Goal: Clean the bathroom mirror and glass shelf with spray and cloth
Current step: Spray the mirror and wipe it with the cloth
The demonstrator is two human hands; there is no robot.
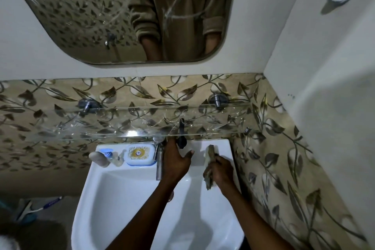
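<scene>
Below the streaked glass shelf (129, 126) and smeared mirror (121, 16) above it, the right hand (221, 170) clutches a bunched cloth (210, 165) over the sink (113, 199), seemingly ready to wipe, while the left hand (176, 160) reaches with loosely spread, empty fingers toward a dark object, perhaps the spray (181, 134), under the shelf.

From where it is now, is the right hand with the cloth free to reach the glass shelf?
Probably yes. The right hand holds the cloth just below the glass shelf, and nothing stands between them.
</scene>
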